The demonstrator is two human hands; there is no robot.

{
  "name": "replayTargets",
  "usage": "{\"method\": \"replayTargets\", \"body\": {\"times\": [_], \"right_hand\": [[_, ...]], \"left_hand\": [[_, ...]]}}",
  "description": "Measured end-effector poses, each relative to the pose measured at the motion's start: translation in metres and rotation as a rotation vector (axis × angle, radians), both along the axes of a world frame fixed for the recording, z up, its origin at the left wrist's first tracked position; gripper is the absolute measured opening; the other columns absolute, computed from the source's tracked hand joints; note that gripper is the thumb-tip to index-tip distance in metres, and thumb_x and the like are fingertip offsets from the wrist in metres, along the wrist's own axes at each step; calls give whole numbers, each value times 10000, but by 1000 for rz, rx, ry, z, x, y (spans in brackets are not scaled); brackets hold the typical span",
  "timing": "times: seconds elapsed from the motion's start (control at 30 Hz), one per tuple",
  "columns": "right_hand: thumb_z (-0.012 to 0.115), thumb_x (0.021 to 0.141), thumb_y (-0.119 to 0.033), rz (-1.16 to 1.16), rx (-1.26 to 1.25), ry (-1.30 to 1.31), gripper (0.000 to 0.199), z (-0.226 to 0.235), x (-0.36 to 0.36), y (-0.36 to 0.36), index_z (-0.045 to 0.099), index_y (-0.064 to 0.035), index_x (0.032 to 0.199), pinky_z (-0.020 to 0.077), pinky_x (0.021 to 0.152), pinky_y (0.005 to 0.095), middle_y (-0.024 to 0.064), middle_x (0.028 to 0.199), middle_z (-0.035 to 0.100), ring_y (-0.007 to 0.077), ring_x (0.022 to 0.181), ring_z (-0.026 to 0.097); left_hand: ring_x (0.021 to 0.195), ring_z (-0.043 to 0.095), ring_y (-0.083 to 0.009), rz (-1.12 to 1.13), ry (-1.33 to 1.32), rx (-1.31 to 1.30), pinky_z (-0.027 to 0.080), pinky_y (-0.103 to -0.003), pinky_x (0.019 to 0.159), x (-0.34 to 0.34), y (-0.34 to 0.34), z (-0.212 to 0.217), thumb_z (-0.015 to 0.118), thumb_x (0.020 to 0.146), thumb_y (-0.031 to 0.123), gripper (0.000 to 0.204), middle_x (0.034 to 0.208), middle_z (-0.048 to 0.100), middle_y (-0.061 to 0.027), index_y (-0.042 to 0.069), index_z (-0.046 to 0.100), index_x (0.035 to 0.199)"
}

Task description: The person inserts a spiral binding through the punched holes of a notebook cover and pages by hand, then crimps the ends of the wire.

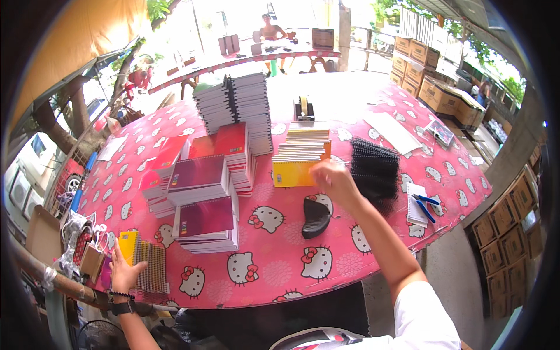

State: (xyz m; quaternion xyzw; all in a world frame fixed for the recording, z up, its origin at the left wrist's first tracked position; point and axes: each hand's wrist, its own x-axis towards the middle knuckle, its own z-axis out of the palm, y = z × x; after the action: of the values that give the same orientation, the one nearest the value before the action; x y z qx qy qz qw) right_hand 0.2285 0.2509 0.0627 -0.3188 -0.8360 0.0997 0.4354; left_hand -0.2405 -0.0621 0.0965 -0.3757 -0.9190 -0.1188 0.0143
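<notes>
My left hand [122,273] rests against a row of spiral-bound yellow notebooks [150,265] at the table's near left edge, its thumb spread and fingers stretched out. Across the table, my right hand [337,179] is closed at the right edge of the front yellow notebook [293,174], fingers curled in a pinch. Behind that notebook leans a stack of more notebooks [302,146], page edges showing. A pile of black binding coils [374,169] lies just right of my right hand. Below the hand sits a curved black ribbed object [315,219].
Purple-covered notebooks [205,219], red-covered notebooks [228,142] and tall bound stacks [251,108] stand left of centre. Blue-handled pliers [424,207] lie on a small white notepad [415,217]. A tape dispenser [303,109] sits behind. Cardboard boxes [510,233] stand right; a person [272,30] sits far off.
</notes>
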Motion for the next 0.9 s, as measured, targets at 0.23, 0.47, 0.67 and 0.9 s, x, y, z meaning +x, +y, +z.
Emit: {"method": "replayTargets", "body": {"times": [0.23, 0.47, 0.67, 0.9], "right_hand": [[714, 758, -170, -191, 88, -366, 238, -20, -37, 73, 627, -91, 965, 418, 897, 420, 77, 1021, 598, 277, 1093, 509], [693, 726, -32, -45, 85, -37, 135, -4, -19, 29, 591, -50, 812, 490, 715, 385, 100, 818, 617, 290, 842, 596], [672, 751, 9, 326, -287, 51, 113, 2, -13, -126, 623, -47, 836, 476, 634, 273, 55, 777, 620, 156, 735, 591], [579, 931, -76, 328, -1055, 829, 107, -69, -26, -188, 560, -46, 1033, 407, 637, 177, -12, 929, 585, 10, 749, 502]], "left_hand": [[1374, 270, -316, -289, 263, 810, 197, -473, 1125, 47, -19, 26, 651, 836, 259, 737, 1470, 317, -154, 47, 285, 1439], [1242, 438, -301, -708, -11, 1014, 339, -440, 1050, 183, 23, 3, 703, 781, 207, 600, 1350, 452, -170, 2, 449, 1284], [1100, 536, -225, -586, -811, 1092, 433, -334, 942, 282, 72, -45, 720, 807, 88, 430, 1134, 563, -138, 25, 486, 1162], [925, 570, -119, -660, -1318, 889, 466, -262, 791, 284, 59, -107, 633, 870, 20, 357, 1070, 588, -60, 47, 471, 1187]]}}
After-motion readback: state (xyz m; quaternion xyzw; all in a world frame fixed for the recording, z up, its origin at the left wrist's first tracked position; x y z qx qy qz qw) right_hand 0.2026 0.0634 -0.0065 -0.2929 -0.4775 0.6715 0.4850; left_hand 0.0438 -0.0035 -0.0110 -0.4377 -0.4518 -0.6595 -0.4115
